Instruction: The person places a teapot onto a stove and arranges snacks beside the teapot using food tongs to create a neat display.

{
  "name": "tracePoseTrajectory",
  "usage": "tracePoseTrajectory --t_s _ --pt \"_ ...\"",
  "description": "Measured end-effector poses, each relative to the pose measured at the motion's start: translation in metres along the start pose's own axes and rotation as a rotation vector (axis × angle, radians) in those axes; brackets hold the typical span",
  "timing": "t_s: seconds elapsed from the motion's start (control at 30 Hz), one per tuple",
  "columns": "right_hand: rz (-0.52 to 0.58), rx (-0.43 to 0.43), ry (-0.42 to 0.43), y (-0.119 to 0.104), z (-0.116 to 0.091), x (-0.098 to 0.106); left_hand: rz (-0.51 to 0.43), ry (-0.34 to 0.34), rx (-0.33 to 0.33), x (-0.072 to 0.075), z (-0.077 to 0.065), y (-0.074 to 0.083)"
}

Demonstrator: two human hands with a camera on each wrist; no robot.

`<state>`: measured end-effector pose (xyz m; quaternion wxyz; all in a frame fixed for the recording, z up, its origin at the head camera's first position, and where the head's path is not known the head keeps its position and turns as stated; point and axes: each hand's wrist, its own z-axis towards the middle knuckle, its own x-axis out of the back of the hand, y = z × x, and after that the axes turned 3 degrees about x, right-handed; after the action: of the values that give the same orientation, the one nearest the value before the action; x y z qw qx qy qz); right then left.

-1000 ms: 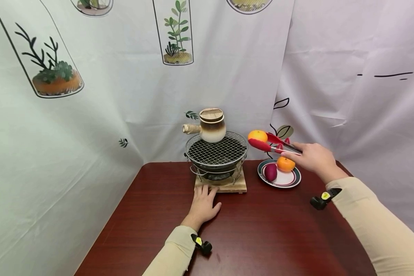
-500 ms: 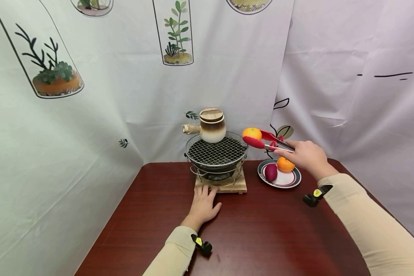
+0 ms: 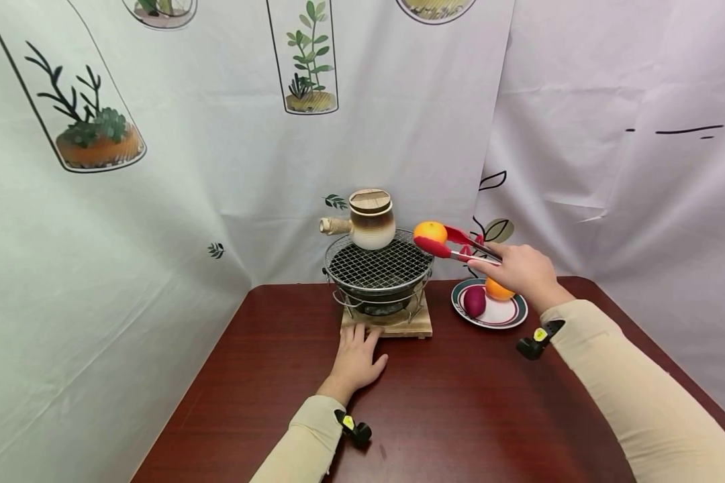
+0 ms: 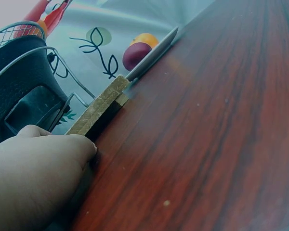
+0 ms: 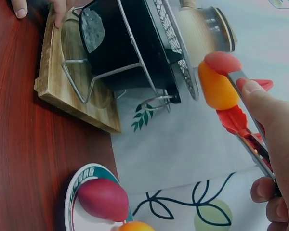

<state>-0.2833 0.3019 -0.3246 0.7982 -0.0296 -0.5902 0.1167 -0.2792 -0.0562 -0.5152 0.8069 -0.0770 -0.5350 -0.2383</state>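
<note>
Right-hand fingers (image 5: 263,189) around red-tipped metal tongs (image 5: 234,120)

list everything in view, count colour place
Table: 1, reddish, foreground
Backdrop: count unclear, white, behind table
Board: 1, tan, on table
Grill: 1, black, on board
Lidded pot: 1, brown-white, on grill
Plate: 1, white, on table
Roundish item: 1, purple, on plate
Tongs: 1, red-silver, right of pot
Fruits: 2, orange, tongs and plate
Wrist cameras: 2, black, at sleeves
Sleeves: 2, beige, foreground
Left hand: 1, bare, touching board
Right hand: 1, bare, holding tongs
</note>
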Motion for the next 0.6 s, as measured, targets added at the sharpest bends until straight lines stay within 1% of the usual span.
tracePoseTrajectory --t_s 0.07,0.27,0.37,0.6 --pt "0.0 0.005 0.002 -0.003 0.002 -0.001 0.001 -0.003 0.001 0.001 0.0 0.0" --pt "0.008 0.008 0.002 -0.011 0.004 -0.005 -0.007 0.023 -0.013 0.001 0.0 0.0" --pt "0.013 0.013 0.016 -0.013 0.004 -0.007 0.001 0.023 -0.013 0.001 0.0 0.0" --pt "0.022 0.027 0.053 -0.018 0.007 -0.015 -0.009 -0.015 0.006 0.005 -0.001 0.002"
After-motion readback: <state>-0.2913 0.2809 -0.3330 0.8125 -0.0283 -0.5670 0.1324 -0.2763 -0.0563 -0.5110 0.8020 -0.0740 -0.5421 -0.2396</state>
